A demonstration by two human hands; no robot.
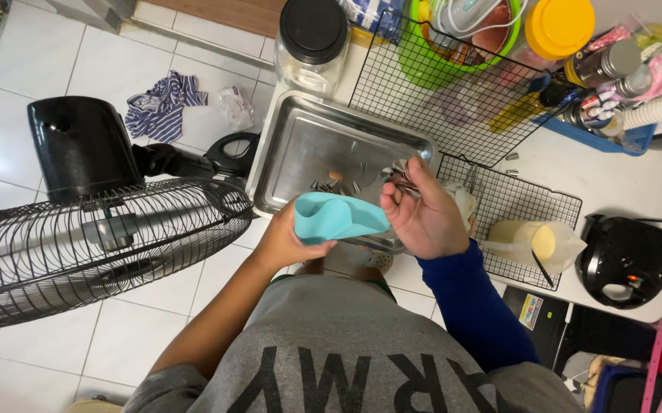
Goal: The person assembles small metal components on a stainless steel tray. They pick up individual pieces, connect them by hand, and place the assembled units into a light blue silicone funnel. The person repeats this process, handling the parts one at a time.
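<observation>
My left hand [285,241] grips a light blue cup-like holder [335,218] tilted on its side in front of my body. My right hand [423,218], in a dark blue sleeve, is closed on a bunch of small metal utensils [401,177] just right of the holder's mouth. Both hands hover over the near edge of a shiny metal tray [300,145], where a few more metal pieces [331,184] lie.
A black standing fan [94,229] stands on the tiled floor at left. A black wire rack [522,206] with a plastic jug [534,241] lies to the right. Behind are a lidded jar [312,42], a wire basket [453,84] and assorted containers. A cloth [163,107] lies on the floor.
</observation>
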